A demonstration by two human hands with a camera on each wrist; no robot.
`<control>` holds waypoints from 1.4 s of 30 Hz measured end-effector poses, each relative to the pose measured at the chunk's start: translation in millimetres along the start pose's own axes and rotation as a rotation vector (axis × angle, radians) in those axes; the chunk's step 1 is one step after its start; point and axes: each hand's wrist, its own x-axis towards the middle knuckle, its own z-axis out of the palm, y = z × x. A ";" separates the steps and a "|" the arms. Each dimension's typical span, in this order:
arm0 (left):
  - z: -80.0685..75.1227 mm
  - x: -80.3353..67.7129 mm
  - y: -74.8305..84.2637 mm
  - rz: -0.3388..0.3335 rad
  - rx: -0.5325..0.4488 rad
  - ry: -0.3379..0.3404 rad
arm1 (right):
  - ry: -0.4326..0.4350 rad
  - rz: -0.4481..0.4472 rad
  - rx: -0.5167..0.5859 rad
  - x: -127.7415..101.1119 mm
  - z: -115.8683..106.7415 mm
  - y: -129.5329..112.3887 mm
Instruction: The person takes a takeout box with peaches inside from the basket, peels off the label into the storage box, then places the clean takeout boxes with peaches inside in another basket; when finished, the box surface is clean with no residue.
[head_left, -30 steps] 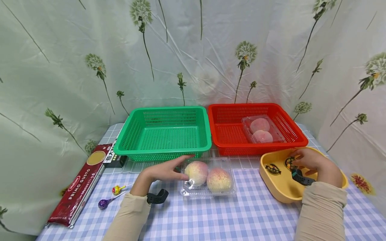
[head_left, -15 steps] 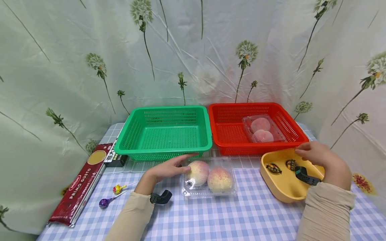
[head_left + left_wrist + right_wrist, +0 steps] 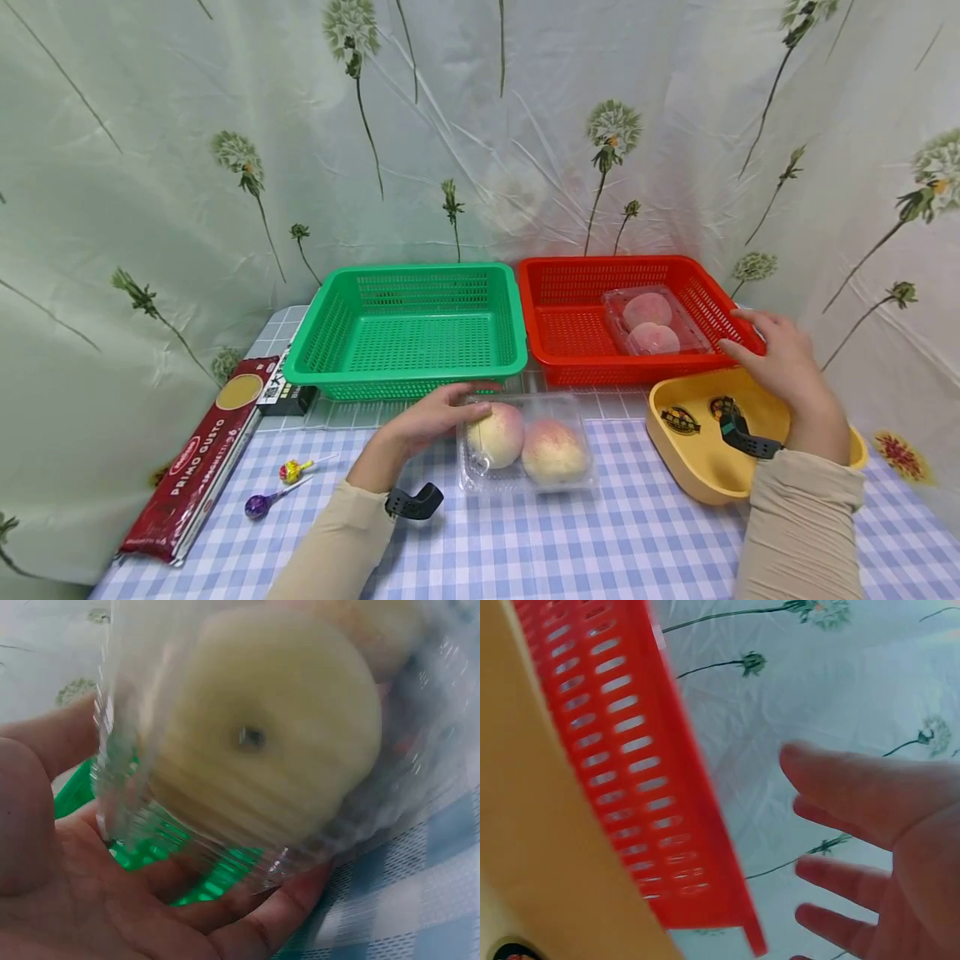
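Observation:
A clear plastic clamshell (image 3: 528,446) with two peaches lies on the checked tablecloth in front of the green basket (image 3: 405,333). My left hand (image 3: 450,408) grips its left end, thumb on top and fingers beneath, and that end is tipped up. In the left wrist view my palm (image 3: 90,900) sits under the clamshell (image 3: 255,735), with one peach seen from below. My right hand (image 3: 772,358) hovers with spread fingers at the front right corner of the red basket (image 3: 570,367), above the yellow tray (image 3: 697,467). It holds nothing; in the right wrist view its fingers (image 3: 855,780) are straight beside the red basket (image 3: 630,765).
A second peach clamshell (image 3: 652,325) lies inside the red basket. At the left lie a red spaghetti packet (image 3: 198,454), a black box (image 3: 285,398) and two lollipops (image 3: 296,471). A flowered curtain hangs close behind the baskets.
My left hand has closed on the clamshell's left end, tilting it up and nudging it right. My right hand has risen from the yellow tray to the red basket's corner.

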 end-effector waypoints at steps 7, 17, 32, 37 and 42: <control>2.8 -0.3 -1.2 -0.017 0.042 -0.079 | -0.068 0.072 0.076 3.5 13.2 11.9; 5.3 -5.3 0.7 -0.010 -0.011 -0.156 | -0.185 0.068 0.156 5.7 18.9 14.7; 30.3 -10.0 51.2 0.111 -0.323 -0.017 | -0.248 0.130 0.186 2.4 16.2 16.0; 44.2 1.5 78.6 0.123 -0.442 0.114 | -0.260 0.140 0.182 3.3 17.2 18.0; 55.5 25.6 102.9 0.111 -0.415 0.281 | -0.263 0.143 0.178 3.6 16.8 19.4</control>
